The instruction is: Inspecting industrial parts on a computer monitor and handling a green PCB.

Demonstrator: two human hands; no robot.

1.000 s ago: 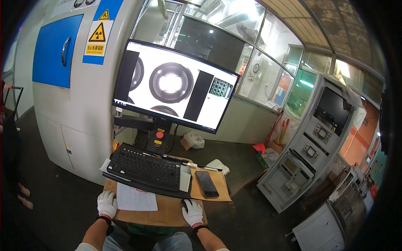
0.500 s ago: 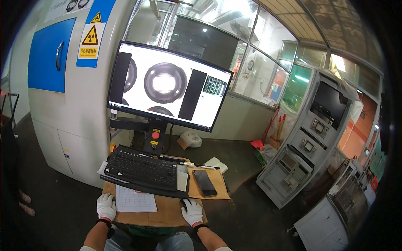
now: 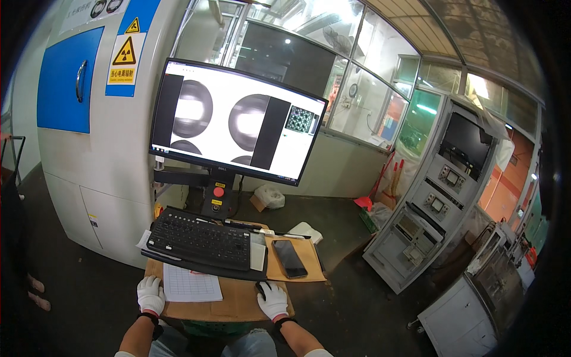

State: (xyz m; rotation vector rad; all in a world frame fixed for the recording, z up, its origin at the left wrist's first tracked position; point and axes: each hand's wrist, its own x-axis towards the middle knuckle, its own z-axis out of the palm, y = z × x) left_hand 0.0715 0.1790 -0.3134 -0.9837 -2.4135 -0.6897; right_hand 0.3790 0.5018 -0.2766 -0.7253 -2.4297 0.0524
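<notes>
My right hand (image 3: 273,300), in a white glove, rests over a black computer mouse (image 3: 260,289) at the right of the cardboard-topped desk (image 3: 238,306). Most of the mouse is hidden under the palm. My left hand (image 3: 151,296), gloved too, lies with its fingers stretched out at the desk's left edge, holding nothing. Beside it is a printed sheet with a grid (image 3: 191,284). A black keyboard (image 3: 199,241) sits beyond both hands. On the monitor (image 3: 238,122) are grey images of round shapes with bright centres.
A smartphone (image 3: 289,259) lies on brown card right of the keyboard. A red button (image 3: 218,192) is below the monitor. At the left stands a large machine cabinet with a blue door (image 3: 70,83). A grey instrument rack (image 3: 434,202) stands at the right. Another person's feet (image 3: 37,291) show at the far left.
The round shapes on the monitor have shifted; two large ones now show side by side where one was central. Both hands have stayed in place, and the view has tilted slightly.
</notes>
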